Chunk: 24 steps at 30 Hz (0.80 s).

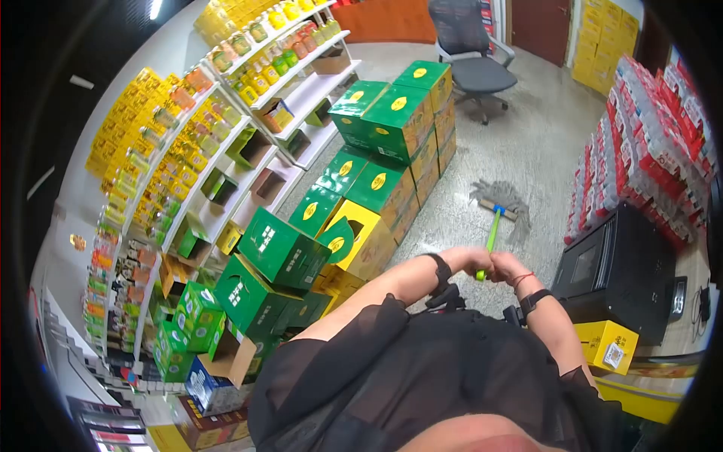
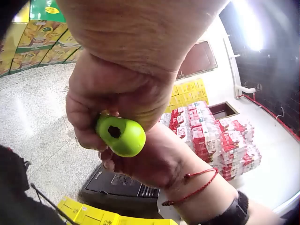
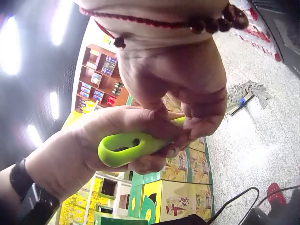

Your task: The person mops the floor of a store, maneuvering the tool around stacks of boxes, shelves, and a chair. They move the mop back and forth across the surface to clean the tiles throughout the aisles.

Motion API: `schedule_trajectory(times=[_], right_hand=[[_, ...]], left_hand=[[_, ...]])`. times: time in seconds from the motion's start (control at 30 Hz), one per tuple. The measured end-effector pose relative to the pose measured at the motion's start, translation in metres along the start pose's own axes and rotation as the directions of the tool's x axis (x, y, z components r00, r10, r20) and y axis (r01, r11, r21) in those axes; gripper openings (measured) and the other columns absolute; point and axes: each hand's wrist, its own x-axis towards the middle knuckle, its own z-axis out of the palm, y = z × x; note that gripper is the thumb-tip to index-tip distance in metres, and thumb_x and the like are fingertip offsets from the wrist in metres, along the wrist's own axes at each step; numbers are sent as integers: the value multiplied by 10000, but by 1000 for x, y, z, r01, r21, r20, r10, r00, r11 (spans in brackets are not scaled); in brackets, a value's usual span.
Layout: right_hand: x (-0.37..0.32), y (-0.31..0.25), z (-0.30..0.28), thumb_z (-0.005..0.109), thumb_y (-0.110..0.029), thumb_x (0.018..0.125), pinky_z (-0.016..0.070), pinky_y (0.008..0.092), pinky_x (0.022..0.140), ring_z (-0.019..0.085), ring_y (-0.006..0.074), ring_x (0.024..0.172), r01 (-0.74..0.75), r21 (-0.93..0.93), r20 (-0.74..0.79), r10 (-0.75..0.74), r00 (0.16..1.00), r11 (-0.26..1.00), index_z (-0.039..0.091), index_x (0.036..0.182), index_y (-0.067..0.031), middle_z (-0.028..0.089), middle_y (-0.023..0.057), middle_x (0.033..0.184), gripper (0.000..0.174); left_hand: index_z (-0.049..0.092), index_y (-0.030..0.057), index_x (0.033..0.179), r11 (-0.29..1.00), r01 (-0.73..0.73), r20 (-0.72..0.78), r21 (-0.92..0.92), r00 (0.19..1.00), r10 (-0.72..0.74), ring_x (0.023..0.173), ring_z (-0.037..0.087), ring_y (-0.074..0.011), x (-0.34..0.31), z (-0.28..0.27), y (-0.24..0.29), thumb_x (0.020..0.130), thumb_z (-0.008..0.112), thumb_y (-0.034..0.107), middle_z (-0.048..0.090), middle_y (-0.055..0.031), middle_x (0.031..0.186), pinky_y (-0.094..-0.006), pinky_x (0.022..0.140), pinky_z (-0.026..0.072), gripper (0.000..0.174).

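Observation:
A mop with a bright green handle (image 1: 492, 239) and a grey string head (image 1: 512, 202) slants away from the body, its head spread on the floor. My left hand (image 1: 471, 260) grips the handle close to its top end. Right beside it, the right hand (image 1: 512, 268), with a red cord at the wrist, also wraps round the handle. In the left wrist view the rounded green handle end (image 2: 127, 137) sticks out of the left fist. The right wrist view shows the loop-shaped handle end (image 3: 123, 149) under the left hand (image 3: 103, 126), with the right hand (image 3: 173, 70) farther along.
Stacked green cartons (image 1: 392, 113) and an open yellow carton (image 1: 361, 233) line the left, before shelves of bottles (image 1: 263, 71). On the right stand red-and-white bottle packs (image 1: 633, 143), a black cabinet (image 1: 595, 264) and a yellow box (image 1: 602, 343). An office chair (image 1: 478, 75) stands beyond.

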Motion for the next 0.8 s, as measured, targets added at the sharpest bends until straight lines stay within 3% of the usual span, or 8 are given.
schedule_trajectory(times=[0.23, 0.3, 0.37, 0.7, 0.77, 0.8], right_hand=[[44, -27, -45, 408, -253, 843, 456, 305, 407, 553, 163, 476, -11, 73, 58, 7, 998, 997, 515, 967, -96, 562, 51, 654, 226], [59, -35, -60, 408, -254, 844, 464, 281, 423, 539, 144, 473, -15, 94, 44, 11, 999, 995, 497, 959, -101, 529, 26, 625, 212], [74, -52, -78, 414, -259, 840, 467, 281, 431, 540, 142, 479, -19, 95, 66, 12, 998, 995, 489, 963, -103, 524, 24, 627, 213], [158, -145, -217, 476, -262, 814, 469, 265, 427, 550, 142, 497, -12, 147, 174, -14, 985, 989, 485, 987, -80, 537, 37, 647, 251], [163, -171, -245, 442, -205, 842, 424, 241, 417, 468, 103, 471, -41, 121, 208, 15, 978, 992, 451, 894, -96, 493, 8, 630, 121], [177, -177, -258, 451, -207, 841, 436, 248, 425, 500, 121, 486, -47, 110, 211, 23, 977, 993, 463, 927, -92, 520, 19, 656, 145]], left_hand=[[598, 53, 666, 998, -1, -4, 68, 1000, 1, 431, 443, -136, 44, -39, 40, 630, 623, 123, 525, -33, 564, -265, 365, 326, 83], [601, 51, 681, 999, -53, 13, 0, 999, 53, 437, 454, -135, 55, -52, 53, 626, 622, 114, 529, -32, 569, -267, 367, 332, 86], [600, 61, 688, 999, -10, 11, -43, 1000, 10, 453, 463, -134, 66, -67, 71, 630, 615, 98, 538, -30, 582, -275, 371, 337, 70], [586, 67, 759, 998, -22, -68, -51, 998, 19, 488, 471, -126, 194, -149, 168, 657, 573, 90, 541, -26, 627, -267, 389, 344, 105], [581, 75, 804, 1000, -3, -25, -1, 1000, 3, 490, 471, -124, 222, -166, 189, 668, 566, 99, 546, -27, 644, -265, 391, 344, 139], [574, 81, 851, 999, 8, -42, -33, 999, -10, 507, 486, -127, 228, -173, 202, 675, 581, 110, 552, -25, 659, -271, 408, 370, 178]])
